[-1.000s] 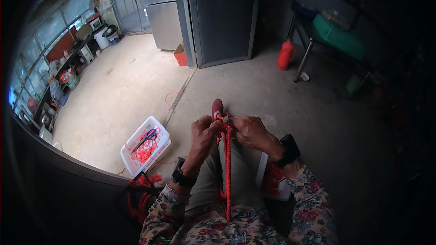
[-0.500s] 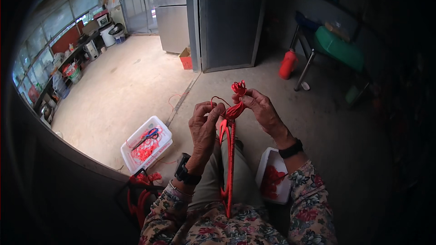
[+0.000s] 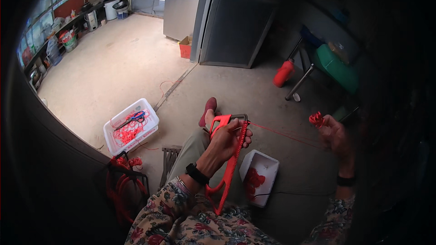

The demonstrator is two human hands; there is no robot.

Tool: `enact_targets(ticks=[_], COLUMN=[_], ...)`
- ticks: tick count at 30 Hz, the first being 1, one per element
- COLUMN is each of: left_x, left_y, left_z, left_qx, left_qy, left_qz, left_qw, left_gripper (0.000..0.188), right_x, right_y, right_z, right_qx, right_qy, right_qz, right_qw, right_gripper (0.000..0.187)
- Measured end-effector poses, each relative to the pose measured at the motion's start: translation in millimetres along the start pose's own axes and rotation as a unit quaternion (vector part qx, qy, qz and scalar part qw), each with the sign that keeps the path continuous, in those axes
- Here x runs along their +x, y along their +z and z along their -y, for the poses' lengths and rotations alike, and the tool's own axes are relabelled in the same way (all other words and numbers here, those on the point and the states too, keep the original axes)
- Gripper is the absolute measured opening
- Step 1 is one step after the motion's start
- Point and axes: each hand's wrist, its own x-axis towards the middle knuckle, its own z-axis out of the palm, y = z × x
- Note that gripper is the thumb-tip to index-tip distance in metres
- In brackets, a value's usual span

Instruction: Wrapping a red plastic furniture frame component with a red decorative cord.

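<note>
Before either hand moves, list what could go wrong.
The thin red cord runs nearly straight from the red strip in the left hand toward the right hand; a hard tug might distort the strip. The red bundle in the right hand could tangle if the grip loosens. The scissors lie among loose red strands in a white tray, so lifting them might snag some.

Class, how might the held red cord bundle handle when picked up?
The red cord bundle probably flexes, being looped cord; it is likely light, looking small in the right hand; it may tug the red strip, since thin strands stretch toward that hand.
</note>
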Motion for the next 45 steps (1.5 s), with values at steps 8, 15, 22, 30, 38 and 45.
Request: enact_targets(ticks=[8, 15, 22, 30, 38, 45], left_x=[14, 19, 15, 9, -5, 5], left_y=[10, 11, 18, 20, 18, 9], left_z=[17, 21, 19, 22, 21, 21], left_qx=[-0.067, -0.096, -0.082, -0.07, -0.046, -0.083], left_qy=[-0.103, -0.131, -0.132, -0.109, -0.087, -0.09], left_qz=[-0.028, 0.001, -0.066, -0.08, -0.098, -0.104], left_qw=[0.992, 0.987, 0.986, 0.988, 0.99, 0.987], left_gripper=[0.03, 0.028, 0.018, 0.017, 0.023, 0.024], right_x=[-19, -48, -53, -44, -23, -16], right_y=[32, 51, 60, 48, 39, 33], right_z=[-43, -46, -43, -49, -84, -98], right_qx=[-0.305, -0.148, -0.074, -0.05, 0.008, 0.022], right_qy=[0.034, 0.024, 0.056, 0.046, 0.107, 0.124], right_qz=[-0.006, -0.035, -0.062, -0.124, -0.159, -0.168], right_qw=[0.952, 0.988, 0.994, 0.99, 0.981, 0.978], right_gripper=[0.023, 0.02, 0.016, 0.014, 0.019, 0.02])
